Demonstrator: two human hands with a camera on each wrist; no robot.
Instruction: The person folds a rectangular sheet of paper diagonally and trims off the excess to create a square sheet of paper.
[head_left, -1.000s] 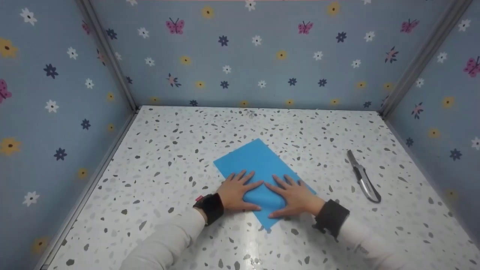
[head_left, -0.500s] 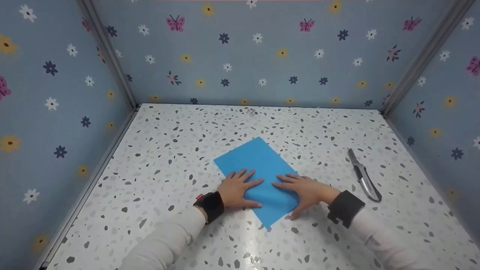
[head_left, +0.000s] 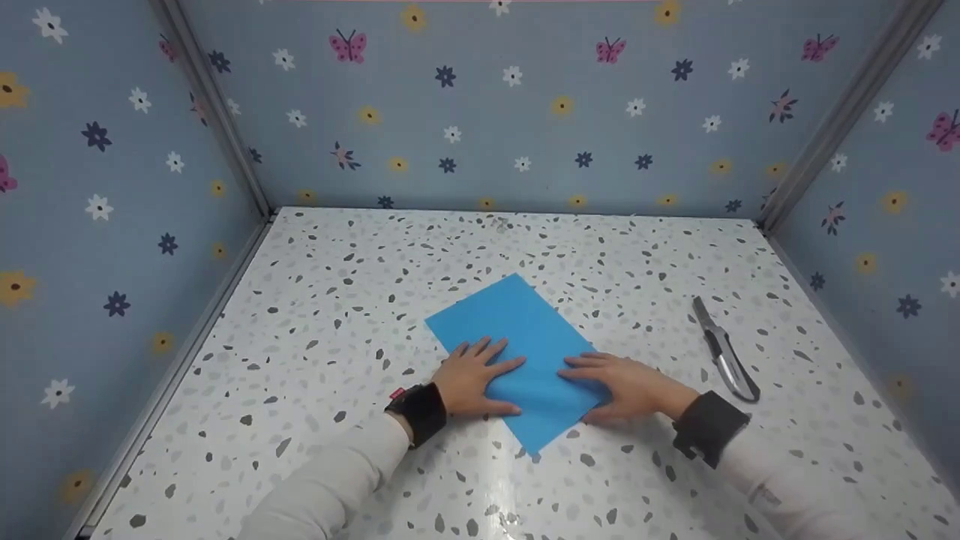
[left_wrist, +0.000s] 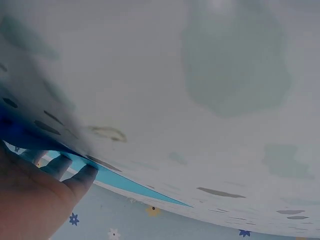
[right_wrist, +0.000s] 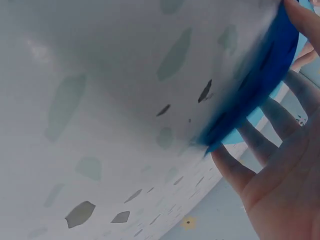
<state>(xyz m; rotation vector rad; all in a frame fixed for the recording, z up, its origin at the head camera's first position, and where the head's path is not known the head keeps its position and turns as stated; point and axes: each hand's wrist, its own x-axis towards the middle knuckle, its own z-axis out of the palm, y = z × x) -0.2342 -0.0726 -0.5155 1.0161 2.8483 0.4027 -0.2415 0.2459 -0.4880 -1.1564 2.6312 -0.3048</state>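
A blue sheet of paper lies at an angle on the speckled table, its near part bowed up slightly. My left hand rests on its left edge, fingers spread and straight, thumb pointing across the near part. On the right edge is my right hand, with its extended fingertips on top of the paper and its thumb by the near right edge. The right wrist view shows the paper's dark blue underside arched above the table, between thumb and fingers. Dark bands wrap both wrists.
A grey and black tool with a silver part, resembling a utility knife, lies on the speckled table to the right of the paper. Flower-patterned panels stand at the back and both sides.
My right hand has slid to the right, from the paper's middle out to its right edge, with its fingers drawn closer together. The left hand and the paper stay almost in place.
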